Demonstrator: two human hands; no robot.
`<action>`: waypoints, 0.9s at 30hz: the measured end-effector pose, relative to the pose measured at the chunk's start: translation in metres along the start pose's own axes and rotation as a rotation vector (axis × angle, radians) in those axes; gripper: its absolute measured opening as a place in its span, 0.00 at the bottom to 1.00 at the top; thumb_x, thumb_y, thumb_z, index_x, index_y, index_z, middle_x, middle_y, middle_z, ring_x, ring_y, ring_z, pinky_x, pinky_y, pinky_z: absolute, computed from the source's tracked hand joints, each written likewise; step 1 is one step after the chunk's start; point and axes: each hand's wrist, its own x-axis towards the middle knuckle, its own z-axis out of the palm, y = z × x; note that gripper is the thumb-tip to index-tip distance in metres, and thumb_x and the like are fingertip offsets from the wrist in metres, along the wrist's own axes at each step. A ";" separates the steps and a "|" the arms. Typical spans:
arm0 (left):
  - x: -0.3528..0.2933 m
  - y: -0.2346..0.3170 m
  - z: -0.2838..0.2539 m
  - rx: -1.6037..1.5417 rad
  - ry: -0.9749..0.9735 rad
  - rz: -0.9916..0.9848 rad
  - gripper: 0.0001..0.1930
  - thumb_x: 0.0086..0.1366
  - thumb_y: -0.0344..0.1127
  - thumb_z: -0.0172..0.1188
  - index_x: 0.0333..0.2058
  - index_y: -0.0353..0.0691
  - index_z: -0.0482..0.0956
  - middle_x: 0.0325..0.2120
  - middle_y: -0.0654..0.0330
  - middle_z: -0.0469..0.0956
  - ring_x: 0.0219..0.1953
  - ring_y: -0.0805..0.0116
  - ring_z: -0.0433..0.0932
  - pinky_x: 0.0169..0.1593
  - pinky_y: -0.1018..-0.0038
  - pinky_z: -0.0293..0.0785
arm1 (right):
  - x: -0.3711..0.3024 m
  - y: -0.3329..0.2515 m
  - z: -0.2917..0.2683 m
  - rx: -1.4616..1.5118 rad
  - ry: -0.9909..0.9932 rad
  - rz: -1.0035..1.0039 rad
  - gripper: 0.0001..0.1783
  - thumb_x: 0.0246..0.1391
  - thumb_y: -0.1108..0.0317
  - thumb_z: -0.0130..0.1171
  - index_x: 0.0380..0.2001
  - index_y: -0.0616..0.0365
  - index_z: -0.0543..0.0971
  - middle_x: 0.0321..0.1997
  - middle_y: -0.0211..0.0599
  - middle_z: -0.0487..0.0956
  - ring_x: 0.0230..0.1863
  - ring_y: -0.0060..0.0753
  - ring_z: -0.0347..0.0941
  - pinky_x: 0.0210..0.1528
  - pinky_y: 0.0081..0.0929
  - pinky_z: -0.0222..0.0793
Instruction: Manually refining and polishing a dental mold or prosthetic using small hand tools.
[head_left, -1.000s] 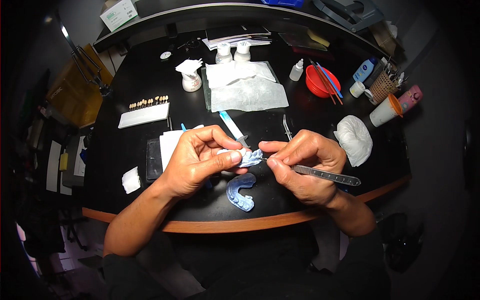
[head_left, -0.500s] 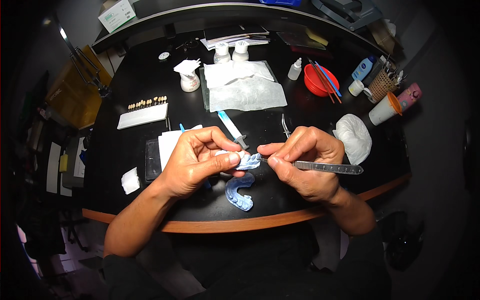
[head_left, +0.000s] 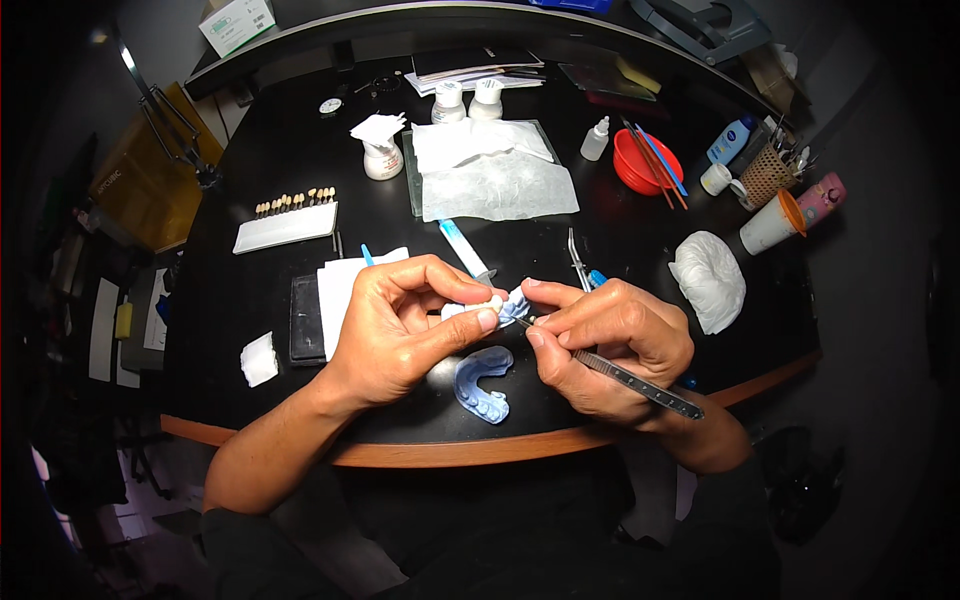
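Observation:
My left hand [head_left: 395, 325] pinches a pale-blue dental model [head_left: 514, 308] between thumb and fingers, with white tooth-like pieces showing near its fingertips. In my right hand [head_left: 622, 345] is a slim metal scalpel [head_left: 640, 382], its marked flat handle slanting down to the right. The scalpel's tip is at the model's right end; whether it touches cannot be made out. Fingers of my right hand also reach the model's edge. Below the hands, a second blue arch-shaped dental model [head_left: 483, 390] lies on the black table [head_left: 400, 420].
Behind the hands lie a syringe [head_left: 460, 247] and a bent metal instrument [head_left: 575, 250]. A tooth shade guide [head_left: 287, 228] and white tissue [head_left: 259, 360] are left. Farther back are paper sheets [head_left: 500, 190], a jar [head_left: 382, 160] and a red bowl [head_left: 640, 170]. Crumpled white material [head_left: 708, 283] sits right.
The scalpel's handle has swung from nearly level to slanting down right. My right hand has turned with it, and the held model is tilted differently. A blue-ended thing now shows behind that hand.

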 end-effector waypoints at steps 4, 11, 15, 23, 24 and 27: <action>-0.001 0.001 0.004 -0.037 0.034 -0.003 0.06 0.63 0.17 0.67 0.39 0.25 0.81 0.41 0.46 0.83 0.47 0.65 0.85 0.52 0.74 0.85 | 0.000 0.002 0.000 -0.029 -0.023 -0.003 0.10 0.44 0.87 0.70 0.27 0.64 0.80 0.27 0.40 0.84 0.29 0.27 0.83 0.49 0.47 0.87; -0.001 0.001 0.005 -0.044 0.044 -0.004 0.06 0.63 0.17 0.67 0.39 0.25 0.81 0.40 0.46 0.83 0.47 0.65 0.85 0.51 0.76 0.86 | 0.000 0.001 0.001 -0.027 -0.021 0.020 0.10 0.45 0.87 0.70 0.27 0.64 0.79 0.27 0.42 0.84 0.29 0.28 0.83 0.50 0.48 0.87; -0.002 -0.001 0.003 -0.014 0.053 0.001 0.06 0.63 0.17 0.67 0.39 0.26 0.81 0.39 0.46 0.84 0.45 0.67 0.85 0.49 0.77 0.85 | 0.001 0.001 0.001 -0.028 -0.033 0.018 0.10 0.45 0.87 0.70 0.26 0.64 0.79 0.27 0.42 0.84 0.29 0.28 0.83 0.50 0.49 0.87; -0.001 0.000 0.001 -0.001 0.043 -0.007 0.06 0.64 0.18 0.67 0.38 0.28 0.82 0.39 0.47 0.85 0.44 0.67 0.85 0.48 0.76 0.84 | 0.002 0.002 -0.003 -0.025 -0.058 -0.002 0.11 0.44 0.88 0.69 0.25 0.62 0.78 0.26 0.41 0.84 0.29 0.26 0.83 0.48 0.47 0.88; -0.001 0.001 0.000 0.017 0.033 -0.008 0.06 0.64 0.18 0.66 0.38 0.30 0.81 0.38 0.48 0.85 0.46 0.65 0.86 0.48 0.76 0.85 | 0.002 0.003 -0.003 -0.023 -0.058 -0.003 0.11 0.44 0.88 0.69 0.25 0.62 0.78 0.26 0.41 0.84 0.29 0.26 0.83 0.48 0.46 0.88; 0.000 0.002 -0.003 0.031 0.013 -0.014 0.05 0.64 0.19 0.66 0.38 0.29 0.81 0.38 0.47 0.86 0.44 0.67 0.86 0.47 0.76 0.84 | 0.003 0.002 -0.004 -0.011 -0.060 0.008 0.11 0.45 0.88 0.69 0.25 0.62 0.78 0.26 0.40 0.84 0.28 0.25 0.83 0.47 0.45 0.88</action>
